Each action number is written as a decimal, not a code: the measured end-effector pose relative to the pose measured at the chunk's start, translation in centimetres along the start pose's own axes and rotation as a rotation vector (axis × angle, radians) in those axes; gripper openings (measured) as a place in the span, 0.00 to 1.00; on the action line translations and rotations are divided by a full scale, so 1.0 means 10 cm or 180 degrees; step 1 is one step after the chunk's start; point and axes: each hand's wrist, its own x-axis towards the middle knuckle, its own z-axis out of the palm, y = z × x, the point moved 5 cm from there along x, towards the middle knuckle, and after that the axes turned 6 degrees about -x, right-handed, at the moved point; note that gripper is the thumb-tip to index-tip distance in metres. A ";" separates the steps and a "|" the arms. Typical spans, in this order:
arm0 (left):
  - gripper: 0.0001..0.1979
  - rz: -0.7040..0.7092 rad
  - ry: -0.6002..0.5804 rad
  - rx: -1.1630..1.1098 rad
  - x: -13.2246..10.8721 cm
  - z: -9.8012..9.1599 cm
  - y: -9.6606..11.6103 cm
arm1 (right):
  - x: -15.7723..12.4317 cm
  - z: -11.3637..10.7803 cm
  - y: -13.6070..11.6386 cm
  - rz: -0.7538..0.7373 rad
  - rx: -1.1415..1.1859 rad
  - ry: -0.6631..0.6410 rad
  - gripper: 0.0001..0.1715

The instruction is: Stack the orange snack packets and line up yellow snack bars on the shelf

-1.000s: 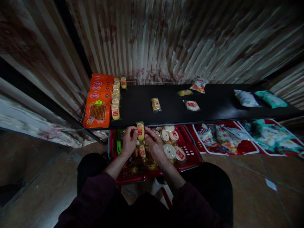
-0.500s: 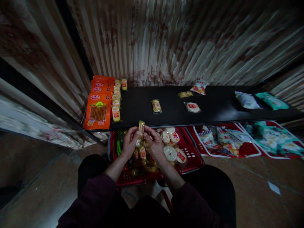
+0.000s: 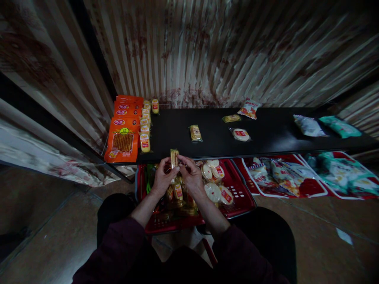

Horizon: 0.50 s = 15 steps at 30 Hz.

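Observation:
Between my two hands a small clear-wrapped snack pack [image 3: 174, 157] stands upright at the front edge of the black shelf [image 3: 171, 126]. My left hand [image 3: 162, 178] pinches it from the left, and my right hand [image 3: 192, 178] grips it from the right. Below them is a red basket [image 3: 237, 185] holding several wrapped snacks, among them round white crackers [image 3: 212, 191] and yellow packs [image 3: 178, 191]. On the shelf, orange bags [image 3: 122, 138] overlap at the left end, beside a row of yellow packs [image 3: 145, 141]. One wrapped pack [image 3: 195, 133] lies alone near the middle.
Farther right on the shelf are a round cracker pack [image 3: 240, 134], a flat pack [image 3: 231, 118], a red-white bag [image 3: 249, 108], a pale bag [image 3: 309, 125] and a green bag [image 3: 340, 127]. Two more baskets of bags are below at right. A patterned curtain [image 3: 189, 51] hangs behind.
The held pack has shifted slightly left and turned, showing more of its broad side. My fingers have moved a little around it.

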 end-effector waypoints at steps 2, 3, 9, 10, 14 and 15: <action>0.20 -0.0030 0.0019 -0.0104 0.01 -0.01 -0.01 | 0.01 0.01 0.00 -0.0031 -0.0065 0.0011 0.16; 0.20 -0.0055 0.0034 -0.0159 0.01 -0.01 -0.02 | 0.02 0.01 0.00 -0.0030 -0.0093 0.0018 0.16; 0.17 -0.0285 0.0178 -0.0514 0.02 -0.01 -0.06 | 0.03 0.02 -0.01 0.0055 -0.0132 0.0019 0.13; 0.17 -0.0310 0.0196 -0.0577 0.02 -0.02 -0.07 | 0.04 0.03 -0.01 0.0049 -0.0126 0.0023 0.13; 0.19 -0.0404 0.0383 -0.0810 0.03 -0.04 -0.10 | 0.05 0.03 0.03 0.0119 -0.0032 0.0055 0.14; 0.20 -0.0430 0.0427 -0.0848 0.03 -0.05 -0.11 | 0.05 0.04 0.05 0.0162 0.0004 0.0064 0.14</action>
